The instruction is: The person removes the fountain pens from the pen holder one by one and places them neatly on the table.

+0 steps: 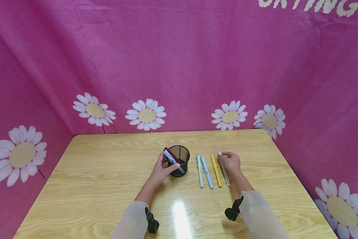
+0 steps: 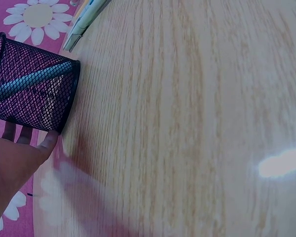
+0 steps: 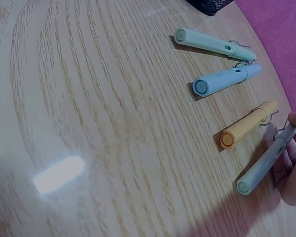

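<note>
My left hand (image 1: 160, 172) holds a black mesh pen cup (image 1: 184, 154) by its left side, with the thumb in front. Inside the cup lean a dark red pen (image 1: 173, 155) and a pale blue pen (image 1: 169, 156). In the left wrist view, one slanting pen (image 2: 37, 79) shows through the mesh. Over on the right, my right hand (image 1: 231, 162) pinches a grey-green pen (image 3: 264, 162) near its clip end; the pen's other end points toward me. Beside it lies a yellow pen (image 3: 249, 124), its clip showing.
Between the cup and the yellow pen lie a light blue pen (image 1: 207, 172) and a pale green pen (image 1: 200, 172), close together. All are on a wooden table (image 1: 107, 172). A pink cloth (image 1: 179, 66) with daisies hangs behind and along both sides.
</note>
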`<action>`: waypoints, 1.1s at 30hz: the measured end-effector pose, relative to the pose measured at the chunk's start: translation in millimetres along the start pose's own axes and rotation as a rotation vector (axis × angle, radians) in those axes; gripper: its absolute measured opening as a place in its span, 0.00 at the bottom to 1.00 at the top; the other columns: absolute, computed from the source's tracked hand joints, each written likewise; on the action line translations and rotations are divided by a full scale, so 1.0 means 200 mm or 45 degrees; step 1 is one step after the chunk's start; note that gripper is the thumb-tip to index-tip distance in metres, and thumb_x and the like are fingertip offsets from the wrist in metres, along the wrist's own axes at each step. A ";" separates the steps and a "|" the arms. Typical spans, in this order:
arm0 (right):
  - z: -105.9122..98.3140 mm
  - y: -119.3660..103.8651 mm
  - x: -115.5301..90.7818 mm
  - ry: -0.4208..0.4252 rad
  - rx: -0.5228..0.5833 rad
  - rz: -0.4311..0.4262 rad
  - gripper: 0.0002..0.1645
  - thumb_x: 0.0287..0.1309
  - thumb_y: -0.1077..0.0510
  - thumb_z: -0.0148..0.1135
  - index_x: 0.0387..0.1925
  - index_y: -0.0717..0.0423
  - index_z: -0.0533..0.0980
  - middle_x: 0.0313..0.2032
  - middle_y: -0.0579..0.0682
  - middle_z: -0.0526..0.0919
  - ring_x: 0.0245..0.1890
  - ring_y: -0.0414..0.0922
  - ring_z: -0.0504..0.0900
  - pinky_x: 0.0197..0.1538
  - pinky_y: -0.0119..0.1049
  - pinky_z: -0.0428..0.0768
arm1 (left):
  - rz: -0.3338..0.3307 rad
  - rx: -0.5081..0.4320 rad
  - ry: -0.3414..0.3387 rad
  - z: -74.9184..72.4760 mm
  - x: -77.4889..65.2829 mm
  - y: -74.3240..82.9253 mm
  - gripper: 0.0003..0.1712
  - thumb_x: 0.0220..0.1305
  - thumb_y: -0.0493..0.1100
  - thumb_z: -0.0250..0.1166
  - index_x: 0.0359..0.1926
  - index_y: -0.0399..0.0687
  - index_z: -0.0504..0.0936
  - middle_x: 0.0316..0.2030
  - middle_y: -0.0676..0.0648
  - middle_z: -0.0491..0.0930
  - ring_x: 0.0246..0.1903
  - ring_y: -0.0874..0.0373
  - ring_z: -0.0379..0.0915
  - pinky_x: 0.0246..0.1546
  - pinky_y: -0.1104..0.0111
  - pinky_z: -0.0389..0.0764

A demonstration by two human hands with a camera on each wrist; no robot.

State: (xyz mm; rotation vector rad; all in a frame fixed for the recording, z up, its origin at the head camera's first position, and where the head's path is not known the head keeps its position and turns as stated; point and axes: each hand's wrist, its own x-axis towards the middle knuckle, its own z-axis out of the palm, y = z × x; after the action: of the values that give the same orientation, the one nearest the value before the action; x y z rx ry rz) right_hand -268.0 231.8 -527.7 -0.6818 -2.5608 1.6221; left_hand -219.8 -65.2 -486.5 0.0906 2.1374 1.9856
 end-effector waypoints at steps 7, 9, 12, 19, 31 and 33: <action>0.01 0.00 -0.02 0.007 -0.030 0.001 0.23 0.56 0.52 0.62 0.48 0.65 0.76 0.49 0.62 0.77 0.42 0.49 0.75 0.36 0.30 0.71 | 0.001 -0.008 0.027 0.00 0.07 -0.10 0.48 0.56 0.46 0.68 0.72 0.54 0.50 0.67 0.39 0.60 0.65 0.40 0.57 0.62 0.49 0.66; 0.01 -0.01 -0.02 -0.002 -0.035 0.003 0.23 0.56 0.52 0.61 0.48 0.64 0.76 0.49 0.61 0.77 0.43 0.49 0.74 0.38 0.30 0.71 | 0.008 0.001 0.037 0.00 0.08 -0.12 0.48 0.56 0.47 0.68 0.71 0.56 0.51 0.67 0.40 0.61 0.64 0.42 0.59 0.61 0.50 0.67; 0.02 0.00 -0.02 -0.011 -0.060 -0.003 0.23 0.57 0.52 0.60 0.49 0.63 0.76 0.49 0.61 0.77 0.44 0.49 0.75 0.39 0.32 0.72 | 0.023 0.009 0.041 0.00 0.09 -0.14 0.47 0.56 0.47 0.68 0.71 0.56 0.52 0.66 0.40 0.62 0.64 0.42 0.60 0.61 0.51 0.67; 0.04 0.01 -0.02 -0.002 -0.121 -0.010 0.23 0.58 0.49 0.59 0.50 0.60 0.76 0.47 0.59 0.79 0.43 0.50 0.77 0.39 0.34 0.74 | 0.053 -0.034 0.023 0.00 0.07 -0.11 0.46 0.55 0.42 0.68 0.70 0.51 0.53 0.65 0.37 0.62 0.64 0.39 0.59 0.62 0.50 0.66; 0.05 -0.02 -0.05 0.039 -0.163 0.013 0.22 0.57 0.48 0.60 0.46 0.60 0.77 0.47 0.59 0.79 0.43 0.50 0.78 0.39 0.36 0.75 | 0.041 -0.043 0.005 0.00 0.02 -0.04 0.45 0.56 0.41 0.67 0.71 0.49 0.52 0.65 0.37 0.61 0.64 0.38 0.58 0.61 0.50 0.67; 0.05 -0.03 -0.06 0.043 -0.185 0.025 0.22 0.57 0.48 0.60 0.45 0.60 0.77 0.46 0.59 0.79 0.43 0.51 0.78 0.40 0.37 0.75 | 0.041 -0.050 0.011 0.00 0.05 -0.08 0.46 0.56 0.41 0.67 0.71 0.51 0.52 0.66 0.38 0.62 0.64 0.39 0.59 0.61 0.50 0.67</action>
State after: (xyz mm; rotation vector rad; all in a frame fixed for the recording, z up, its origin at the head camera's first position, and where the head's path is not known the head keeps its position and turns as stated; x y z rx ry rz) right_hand -262.3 217.6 -525.0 -0.7398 -2.6756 1.4268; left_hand -227.5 -65.1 -503.4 0.1114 2.1143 2.0486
